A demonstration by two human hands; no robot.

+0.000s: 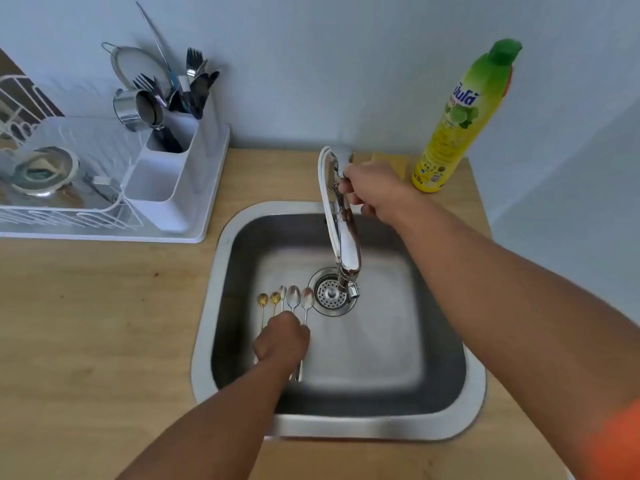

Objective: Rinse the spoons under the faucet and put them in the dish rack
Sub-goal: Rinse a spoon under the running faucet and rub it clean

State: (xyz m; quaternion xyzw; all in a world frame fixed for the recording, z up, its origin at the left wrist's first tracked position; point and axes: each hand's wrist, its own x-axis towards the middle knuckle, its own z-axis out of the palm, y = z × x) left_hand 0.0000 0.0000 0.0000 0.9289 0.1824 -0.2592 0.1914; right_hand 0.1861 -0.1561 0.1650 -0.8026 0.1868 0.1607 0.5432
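Spoons (292,301), five in a row, three polished steel and two small gold-bowled, lie on the brushed steel sink (363,427) floor under the left hand (282,341), whose fingers curl over their handles. The right hand (372,192) grasps the curved chrome faucet (341,230) at its top lever.

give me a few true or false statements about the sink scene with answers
1. Five spoons lie in the sink. True.
2. The right hand holds the dish soap bottle. False: it is on the faucet; the bottle stands untouched.
3. The left hand is over the spoon handles. True.
4. The dish rack sits right of the sink. False: it is on the left.
5. All the spoons are gold. False: two have gold bowls, three are silver.
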